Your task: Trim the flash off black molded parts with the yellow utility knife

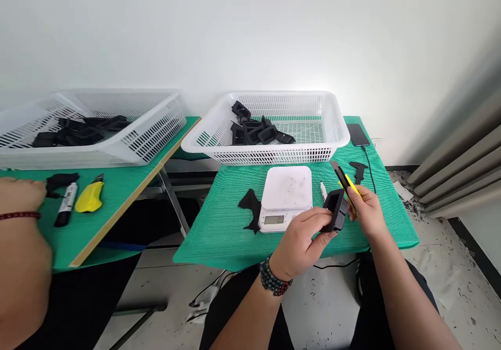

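Observation:
My left hand (307,235) grips a black hollow plastic part (334,211) over the front right of the green-covered table (211,235). Close beside it, my right hand (366,211) is closed round a yellow and black utility knife (346,183), its blade pointing up and to the left. A white digital scale (287,190) stands left of the part, its pan bearing only dark specks. Left of the scale lies a flat black scrap (251,209). Behind the part is a white marker (323,190), partly hidden.
A white basket (274,154) with several black parts stands behind the scale. Black calipers (358,171) and a phone (357,135) with a cable lie right. On the left table are another basket (152,125), a marker (67,201), a yellow knife (90,196) and another person's arm (21,256).

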Demonstrator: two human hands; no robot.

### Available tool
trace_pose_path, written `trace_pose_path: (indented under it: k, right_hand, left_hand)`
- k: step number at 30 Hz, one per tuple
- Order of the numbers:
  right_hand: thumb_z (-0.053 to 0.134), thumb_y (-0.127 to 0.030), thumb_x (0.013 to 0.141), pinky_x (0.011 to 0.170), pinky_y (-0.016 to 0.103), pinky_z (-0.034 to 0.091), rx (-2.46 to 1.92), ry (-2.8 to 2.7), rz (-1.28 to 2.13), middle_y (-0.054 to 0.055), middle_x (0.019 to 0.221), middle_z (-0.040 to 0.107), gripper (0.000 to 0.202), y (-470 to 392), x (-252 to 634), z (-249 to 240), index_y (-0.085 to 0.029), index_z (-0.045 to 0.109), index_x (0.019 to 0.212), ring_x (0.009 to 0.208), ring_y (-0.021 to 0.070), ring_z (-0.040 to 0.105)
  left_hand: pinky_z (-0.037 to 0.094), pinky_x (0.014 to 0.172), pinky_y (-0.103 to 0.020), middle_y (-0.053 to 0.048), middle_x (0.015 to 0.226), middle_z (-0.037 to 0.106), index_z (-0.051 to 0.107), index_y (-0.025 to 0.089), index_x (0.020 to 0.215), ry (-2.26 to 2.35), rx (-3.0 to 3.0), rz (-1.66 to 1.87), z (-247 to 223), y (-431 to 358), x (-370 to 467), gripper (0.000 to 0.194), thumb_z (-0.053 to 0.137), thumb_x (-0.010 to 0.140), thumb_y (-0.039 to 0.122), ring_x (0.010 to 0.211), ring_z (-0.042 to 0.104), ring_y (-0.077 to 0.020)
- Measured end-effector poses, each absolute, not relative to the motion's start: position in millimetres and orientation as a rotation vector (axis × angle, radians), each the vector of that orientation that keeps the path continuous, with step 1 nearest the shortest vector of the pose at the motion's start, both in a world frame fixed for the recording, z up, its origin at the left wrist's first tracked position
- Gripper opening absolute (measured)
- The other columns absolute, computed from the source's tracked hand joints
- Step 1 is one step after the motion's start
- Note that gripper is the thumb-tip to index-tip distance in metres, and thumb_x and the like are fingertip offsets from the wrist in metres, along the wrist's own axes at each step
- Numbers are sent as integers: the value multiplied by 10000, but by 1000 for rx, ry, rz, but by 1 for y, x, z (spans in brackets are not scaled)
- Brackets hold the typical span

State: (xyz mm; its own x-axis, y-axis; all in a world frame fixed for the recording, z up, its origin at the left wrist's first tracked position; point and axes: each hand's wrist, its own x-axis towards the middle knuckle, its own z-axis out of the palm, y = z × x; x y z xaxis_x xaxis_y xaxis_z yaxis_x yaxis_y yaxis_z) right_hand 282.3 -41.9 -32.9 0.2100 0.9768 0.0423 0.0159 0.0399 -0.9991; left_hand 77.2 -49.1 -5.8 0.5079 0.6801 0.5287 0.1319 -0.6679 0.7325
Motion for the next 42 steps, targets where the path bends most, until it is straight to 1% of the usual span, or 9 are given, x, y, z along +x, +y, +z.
trace_pose_path:
  k: [4, 7, 12, 17, 22, 25, 34, 39, 42]
  right_hand:
    - [704, -637, 859, 403, 235, 358, -1113, -1032, 1177, -24, 637, 609, 442, -51, 270, -33, -205, 619, 829, 410, 93, 497]
    - [783, -644, 772, 404, 234, 369, -1062, -1058, 1286, -51, 599, 578, 496, -57, 259, -34, -208, 638, 959, 412, 104, 506]
    - [849, -611, 704, 398, 232, 401, -1023, -1078, 1357, -61, 632, 577, 537, -57, 250, -39, -205, 640, 987, 414, 93, 506]
    - [813, -600, 766, 393, 225, 406, -977, -1028, 1355, -66, 632, 571, 472, -57, 251, -40, -212, 622, 954, 402, 83, 492]
    - [761, -626, 813, 395, 237, 409, -1047, -1111, 1331, -33, 652, 629, 460, -58, 251, -36, -202, 661, 961, 401, 99, 523]
    - [711, -652, 845, 386, 236, 387, -1069, -1138, 1313, 1, 679, 681, 467, -58, 251, -34, -195, 668, 928, 396, 104, 536]
    - [664, -659, 875, 396, 243, 368, -1149, -1328, 1243, -42, 554, 529, 472, -60, 257, -32, -189, 672, 833, 400, 108, 477]
    - [635, -692, 880, 388, 244, 306, -1385, -1289, 1012, -52, 501, 440, 542, -50, 270, -32, -212, 530, 652, 394, 98, 416]
    - [630, -712, 873, 396, 250, 334, -1372, -1240, 1012, -43, 517, 473, 564, -47, 276, -30, -215, 509, 635, 387, 99, 443]
  left_hand:
    - [558, 698, -311, -93, 898, 753, 715, 189, 934, 763, 2084, 1204, -13, -44, 81, 238, 638, 978, 410, 794, 693, -197]
    - [519, 631, -304, -75, 810, 744, 720, 190, 857, 850, 2059, 1259, -17, -40, 80, 344, 656, 949, 515, 667, 636, -170]
    - [512, 704, -332, -60, 743, 730, 711, 195, 793, 922, 2059, 1341, -14, -39, 78, 399, 648, 939, 561, 704, 657, -188]
    - [481, 618, -283, -53, 828, 718, 716, 194, 967, 823, 2015, 1207, -9, -37, 76, 264, 670, 953, 453, 678, 612, -162]
    - [423, 581, -263, 0, 676, 580, 640, 187, 821, 1001, 1955, 1226, -11, -37, 72, 282, 551, 1011, 375, 606, 538, -140]
    - [406, 559, -255, 12, 668, 556, 625, 186, 839, 1142, 1874, 1246, -13, -31, 66, 263, 530, 1004, 367, 587, 524, -135]
    - [423, 602, -262, -18, 749, 633, 637, 187, 852, 1281, 2029, 1118, -13, -20, 54, 238, 527, 1003, 335, 683, 587, -164]
    - [407, 600, -262, -3, 695, 598, 606, 197, 800, 1030, 2224, 1132, -6, -31, 58, 240, 547, 1007, 303, 634, 553, -149]
    - [393, 589, -260, 4, 671, 566, 583, 199, 780, 896, 2233, 1158, -5, -34, 62, 279, 544, 1020, 336, 607, 515, -138]
